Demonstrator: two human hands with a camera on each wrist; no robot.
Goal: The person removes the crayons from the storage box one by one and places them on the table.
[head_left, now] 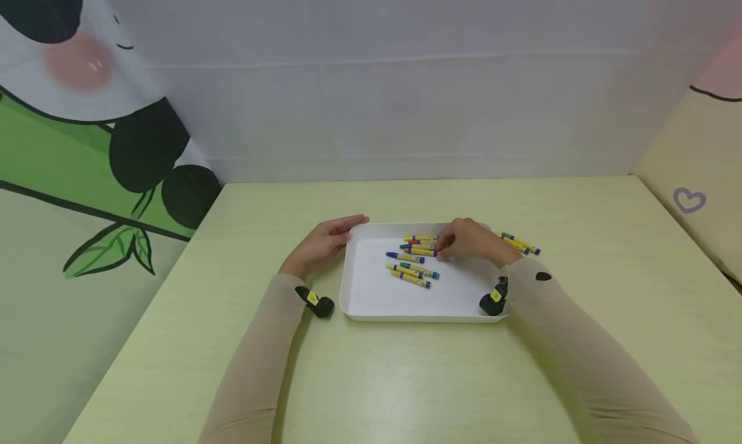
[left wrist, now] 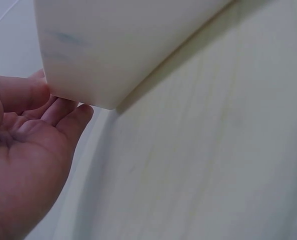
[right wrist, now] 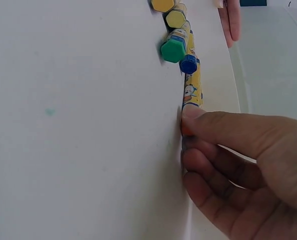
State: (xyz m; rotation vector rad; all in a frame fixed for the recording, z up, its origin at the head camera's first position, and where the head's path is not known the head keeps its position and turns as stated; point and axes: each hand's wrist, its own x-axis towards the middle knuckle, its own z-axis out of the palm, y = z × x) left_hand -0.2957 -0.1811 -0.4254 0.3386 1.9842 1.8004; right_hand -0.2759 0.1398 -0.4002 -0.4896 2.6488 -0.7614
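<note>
A shallow white tray lies on the table with several yellow-wrapped crayons in it. My left hand holds the tray's far left corner; in the left wrist view its thumb and fingertips meet the tray edge. Inside the tray, my right hand pinches the end of an orange crayon between thumb and fingers. That crayon lies in the upper row, close to a red one and a green one. Nearer to me are a dark blue crayon and a small group with a green-tipped crayon.
More crayons lie on the table right of the tray, partly hidden behind my right wrist. The pale wooden table meets a white backdrop at its far edge. Printed side panels flank it.
</note>
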